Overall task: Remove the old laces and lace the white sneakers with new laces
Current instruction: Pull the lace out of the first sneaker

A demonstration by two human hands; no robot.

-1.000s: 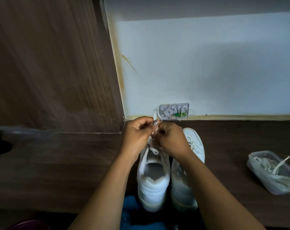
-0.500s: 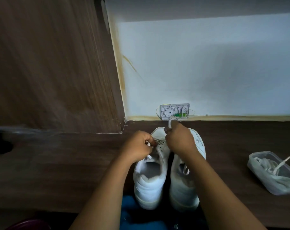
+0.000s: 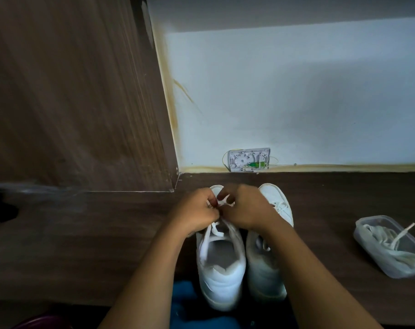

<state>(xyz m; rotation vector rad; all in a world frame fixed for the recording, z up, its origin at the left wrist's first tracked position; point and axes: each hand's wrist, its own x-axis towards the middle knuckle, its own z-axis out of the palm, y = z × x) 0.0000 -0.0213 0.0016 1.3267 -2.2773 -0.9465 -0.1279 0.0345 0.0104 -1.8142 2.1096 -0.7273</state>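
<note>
Two white sneakers stand side by side on the dark wooden surface, toes toward the wall. Over the front of the left sneaker (image 3: 222,269), my left hand (image 3: 197,210) and my right hand (image 3: 245,206) meet, each pinching the white lace (image 3: 223,201) between them. Lace strands run from my hands down both sides of that shoe's opening. The right sneaker (image 3: 264,269) is partly covered by my right forearm, with some lace showing near its toe.
A clear plastic container (image 3: 389,248) holding several loose white laces sits at the right. A white wall box (image 3: 249,160) is mounted low on the wall behind the shoes. A wooden panel (image 3: 71,91) rises at the left.
My hands were apart half a second ago, the right one raised toward the wall; now they have come together over the left sneaker's front, both on the lace.
</note>
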